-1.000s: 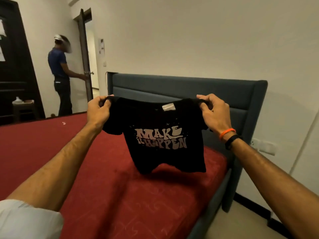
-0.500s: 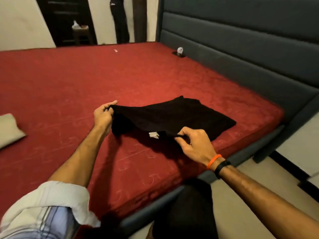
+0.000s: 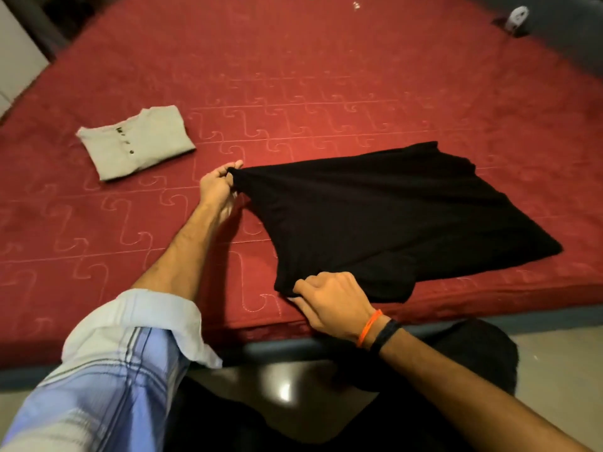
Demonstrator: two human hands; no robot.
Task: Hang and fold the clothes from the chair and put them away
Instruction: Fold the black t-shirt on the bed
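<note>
A black t-shirt lies spread, print side down, on the red bed near its front edge. My left hand pinches the shirt's far shoulder corner just above the cover. At the near shoulder corner, my right hand grips the cloth and rests on the mattress by the edge. A folded beige buttoned shirt sits on the bed to the left, apart from both hands.
The dark blue bed frame edge runs in front of me. A small white object lies at the far right by the dark headboard. Pale floor shows at the lower right.
The shirt went from held up in the air with its print facing me to laid flat on the bed. My view dropped, and the folded beige shirt came fully into sight.
</note>
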